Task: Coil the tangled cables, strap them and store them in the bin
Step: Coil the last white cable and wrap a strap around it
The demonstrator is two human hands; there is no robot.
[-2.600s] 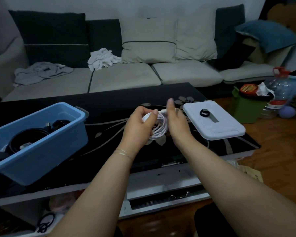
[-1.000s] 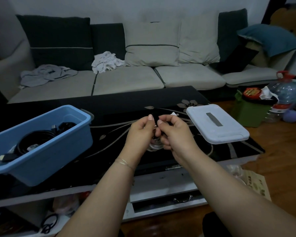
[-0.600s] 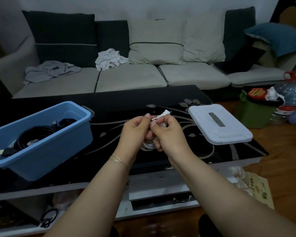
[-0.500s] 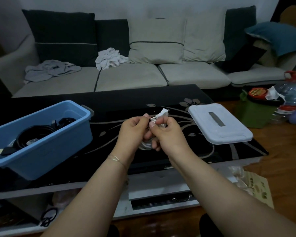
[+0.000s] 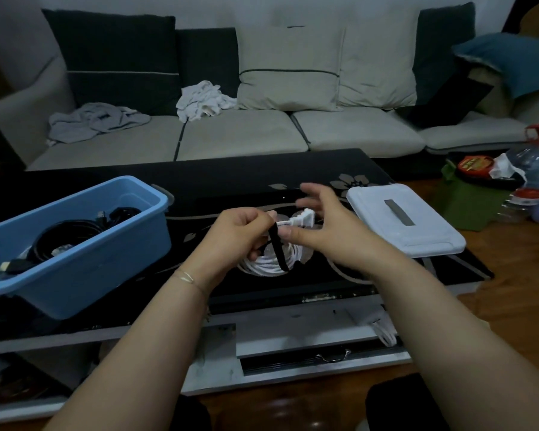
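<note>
Since half second ago: right hand (image 5: 324,225) opens off bundle, fingers spread. Left hand (image 5: 240,234) pinches black strap (image 5: 278,250) around white cable coil (image 5: 271,259). Strapping step; next likely cinch, then blue bin (image 5: 75,244).

Coiled white cable (image 5: 269,262) (black strap (image 5: 277,248) across), blue bin (image 5: 84,241) left

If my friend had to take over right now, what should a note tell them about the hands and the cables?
Left hand: grips the coiled white cable and the top of the black strap across it.
Right hand: fingers spread, thumb beside the strap, holding nothing.
Blue bin: on the table's left, black cables already inside. White lid: off, on the right.
Done: white cable coiled, strap on it.
Left: check the strap is fastened, put the coil in the bin.
</note>
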